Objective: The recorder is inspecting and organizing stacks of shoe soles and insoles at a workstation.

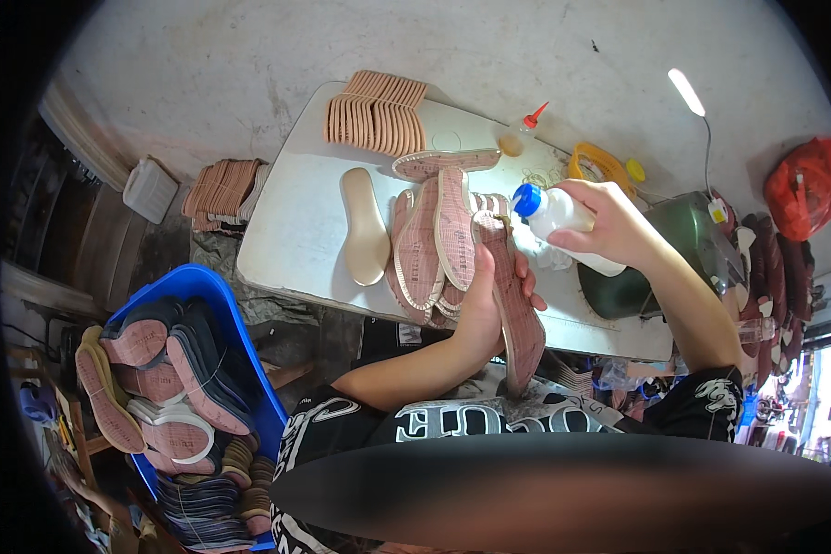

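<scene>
My left hand [486,300] is wrapped round a pinkish insole [523,343] with printed marks, which slants from the table toward my chest. Above it and to the right, my right hand [609,222] grips a white plastic bottle [568,214], tilted with its blue cap pointing left toward the insole's upper end. Left of my hands, a loose pile of similar pink insoles [417,254] with pale edges covers the middle of the table. A plain beige insole [365,231] lies flat beside that pile.
The white table [291,198] meets a wall, with a tan insole stack [374,115] at its back. Behind my right hand are a red-tipped bottle [517,138], a yellow basket [582,159], a lamp [685,92] and a dark green container [665,254]. A blue crate [220,286] of insoles stands lower left.
</scene>
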Demonstrator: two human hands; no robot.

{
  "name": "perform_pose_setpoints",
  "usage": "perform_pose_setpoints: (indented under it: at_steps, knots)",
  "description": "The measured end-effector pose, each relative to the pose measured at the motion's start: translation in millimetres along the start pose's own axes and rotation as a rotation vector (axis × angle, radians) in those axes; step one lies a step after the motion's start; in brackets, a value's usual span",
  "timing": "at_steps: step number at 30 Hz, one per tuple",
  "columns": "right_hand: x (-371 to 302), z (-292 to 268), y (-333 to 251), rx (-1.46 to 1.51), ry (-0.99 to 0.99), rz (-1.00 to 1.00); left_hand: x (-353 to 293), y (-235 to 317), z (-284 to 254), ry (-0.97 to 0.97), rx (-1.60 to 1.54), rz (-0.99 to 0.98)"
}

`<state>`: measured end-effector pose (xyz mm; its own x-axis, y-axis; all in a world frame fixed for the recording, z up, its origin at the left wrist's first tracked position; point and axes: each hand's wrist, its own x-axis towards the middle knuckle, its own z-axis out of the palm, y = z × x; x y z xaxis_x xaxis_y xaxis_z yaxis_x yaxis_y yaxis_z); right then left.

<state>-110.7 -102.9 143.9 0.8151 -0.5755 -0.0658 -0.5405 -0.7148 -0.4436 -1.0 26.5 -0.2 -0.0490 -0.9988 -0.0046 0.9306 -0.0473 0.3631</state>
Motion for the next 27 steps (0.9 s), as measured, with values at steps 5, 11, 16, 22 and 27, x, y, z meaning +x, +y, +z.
perform_pose_setpoints:
  at_steps: [5,11,16,22,27]
  knots:
    - [17,-4,15,0.272,0.21,0.162,6,15,3,0.047,-0.05,0.102]
    - [89,-34,44,0.301,0.438,0.111,8,41,-14,0.167,-0.179,0.19]
    - [164,-39,107,-0.021,0.423,0.312,10,50,-41,0.033,-0.259,0.279]
    - [226,-8,181,0.06,0.248,0.465,12,58,-45,0.039,-0.264,0.225]
    - [245,17,207,0.049,0.113,0.655,21,61,-48,-0.034,-0.27,0.208]
